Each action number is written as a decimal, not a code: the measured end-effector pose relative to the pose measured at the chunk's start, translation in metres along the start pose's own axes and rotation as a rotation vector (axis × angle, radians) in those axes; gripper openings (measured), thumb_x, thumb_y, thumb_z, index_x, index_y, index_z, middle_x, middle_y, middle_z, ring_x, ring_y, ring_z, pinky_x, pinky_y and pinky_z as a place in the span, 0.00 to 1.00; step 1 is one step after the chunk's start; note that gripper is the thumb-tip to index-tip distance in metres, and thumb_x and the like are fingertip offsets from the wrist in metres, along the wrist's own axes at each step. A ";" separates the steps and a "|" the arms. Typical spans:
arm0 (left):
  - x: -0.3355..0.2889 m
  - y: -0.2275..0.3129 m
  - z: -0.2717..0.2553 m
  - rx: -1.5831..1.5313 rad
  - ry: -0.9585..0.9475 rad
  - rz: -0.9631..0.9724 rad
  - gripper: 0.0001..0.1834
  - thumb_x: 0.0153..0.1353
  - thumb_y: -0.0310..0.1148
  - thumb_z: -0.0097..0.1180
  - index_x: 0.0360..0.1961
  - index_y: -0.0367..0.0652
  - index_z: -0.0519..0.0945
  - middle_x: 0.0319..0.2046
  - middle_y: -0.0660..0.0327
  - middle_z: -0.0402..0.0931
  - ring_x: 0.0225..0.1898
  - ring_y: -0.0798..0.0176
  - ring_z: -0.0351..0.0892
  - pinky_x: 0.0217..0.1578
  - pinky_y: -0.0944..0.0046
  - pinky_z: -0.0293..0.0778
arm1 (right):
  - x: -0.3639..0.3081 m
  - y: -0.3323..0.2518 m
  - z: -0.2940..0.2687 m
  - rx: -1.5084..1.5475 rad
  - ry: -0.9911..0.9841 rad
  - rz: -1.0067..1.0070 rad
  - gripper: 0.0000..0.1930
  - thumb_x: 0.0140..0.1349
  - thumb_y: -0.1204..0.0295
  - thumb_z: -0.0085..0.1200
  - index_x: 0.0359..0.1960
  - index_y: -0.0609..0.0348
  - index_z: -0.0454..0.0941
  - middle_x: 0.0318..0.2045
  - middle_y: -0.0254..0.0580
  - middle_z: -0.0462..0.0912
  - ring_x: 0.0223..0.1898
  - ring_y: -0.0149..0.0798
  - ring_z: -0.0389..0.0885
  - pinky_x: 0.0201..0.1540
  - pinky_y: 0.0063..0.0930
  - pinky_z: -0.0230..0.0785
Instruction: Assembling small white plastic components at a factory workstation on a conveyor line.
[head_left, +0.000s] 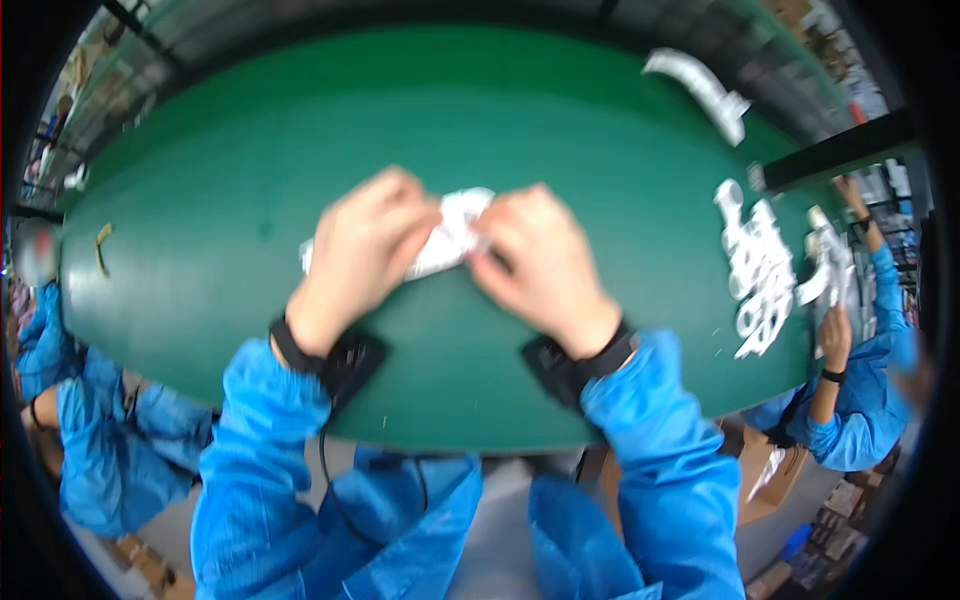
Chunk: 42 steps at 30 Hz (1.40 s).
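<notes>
A white, flat, crumpled-looking piece (436,256) lies low over the green table (480,360) between my two hands. Its kind is too blurred to make out. My left hand (362,240) has its fingers bent and closed on the piece's left part, and one end of it sticks out past that hand. At the other side, my right hand (545,262) pinches the piece near its upper right edge with thumb and fingers. Motion smears both sets of fingertips. Each wrist wears a black band with a dark box-shaped device.
Several white ring-shaped pieces (762,270) lie in a heap at the right. A long white strip (700,88) rests at the far right, near a black post (840,152). A yellow strip (102,248) lies at the left. Co-workers in blue sleeves work at both sides.
</notes>
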<state>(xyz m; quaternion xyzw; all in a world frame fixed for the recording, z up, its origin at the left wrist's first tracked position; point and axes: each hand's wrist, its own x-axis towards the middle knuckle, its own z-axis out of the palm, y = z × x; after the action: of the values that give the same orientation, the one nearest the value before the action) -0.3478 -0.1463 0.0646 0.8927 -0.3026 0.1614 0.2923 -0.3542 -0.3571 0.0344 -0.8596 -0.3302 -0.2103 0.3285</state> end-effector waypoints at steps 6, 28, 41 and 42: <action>-0.010 -0.002 0.010 -0.200 0.035 -0.145 0.22 0.54 0.33 0.65 0.52 0.44 0.79 0.35 0.56 0.80 0.32 0.54 0.80 0.34 0.57 0.77 | -0.011 0.008 -0.008 0.241 -0.138 0.164 0.07 0.61 0.71 0.58 0.36 0.62 0.81 0.40 0.43 0.80 0.43 0.48 0.74 0.49 0.36 0.69; -0.022 0.014 0.005 0.064 -0.074 -0.069 0.14 0.58 0.42 0.57 0.44 0.52 0.83 0.33 0.58 0.80 0.35 0.50 0.82 0.35 0.52 0.78 | 0.325 -0.021 -0.350 -0.653 0.616 -0.069 0.27 0.60 0.62 0.51 0.59 0.66 0.69 0.47 0.63 0.81 0.52 0.63 0.76 0.56 0.46 0.68; 0.004 -0.003 0.021 0.059 -0.148 -0.019 0.19 0.50 0.34 0.65 0.45 0.44 0.83 0.40 0.55 0.83 0.41 0.47 0.82 0.42 0.56 0.78 | -0.118 0.135 -0.246 -0.229 -0.052 0.749 0.14 0.59 0.70 0.58 0.46 0.58 0.82 0.36 0.42 0.84 0.37 0.35 0.81 0.44 0.28 0.73; 0.003 -0.001 0.014 -0.047 -0.228 -0.032 0.17 0.50 0.33 0.65 0.44 0.42 0.83 0.42 0.54 0.83 0.42 0.48 0.83 0.44 0.57 0.77 | -0.124 0.120 -0.230 -0.265 -0.069 0.842 0.15 0.58 0.68 0.59 0.46 0.58 0.82 0.37 0.43 0.84 0.38 0.38 0.82 0.44 0.29 0.73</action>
<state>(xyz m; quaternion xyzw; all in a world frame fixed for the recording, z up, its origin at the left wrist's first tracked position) -0.3433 -0.1557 0.0546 0.9030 -0.3231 0.0471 0.2793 -0.3888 -0.6399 0.0714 -0.9603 0.0679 -0.0696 0.2614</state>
